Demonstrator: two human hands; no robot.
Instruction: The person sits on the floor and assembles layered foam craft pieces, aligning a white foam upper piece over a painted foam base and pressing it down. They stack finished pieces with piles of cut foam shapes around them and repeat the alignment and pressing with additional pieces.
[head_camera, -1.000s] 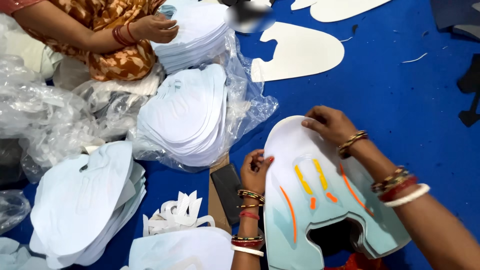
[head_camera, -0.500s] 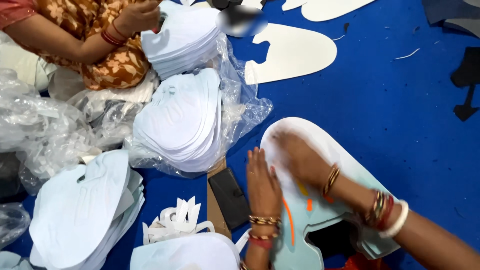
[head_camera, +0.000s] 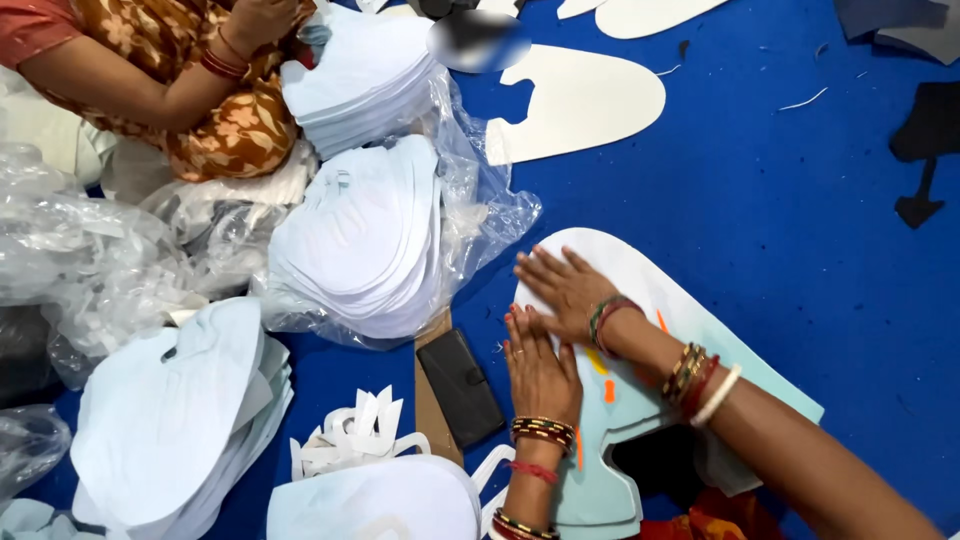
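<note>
A pale blue card cut-out (head_camera: 640, 400), matt and smooth with orange printed streaks, lies flat on a deep blue felt-like surface (head_camera: 800, 230) that looks soft and dull. Stacks of white card shapes (head_camera: 360, 240) beside it look like matt paperboard. Crinkled clear plastic wrap (head_camera: 480, 200) around them shines glossy. A black phone (head_camera: 460, 388) looks smooth, slightly glossy.

Left hand (head_camera: 540, 368) and right hand (head_camera: 567, 290) pressed flat, fingers spread.

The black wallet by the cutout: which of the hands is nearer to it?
Left. The left hand lies flat on the cutout just beside the wallet; the right hand rests farther up.
</note>
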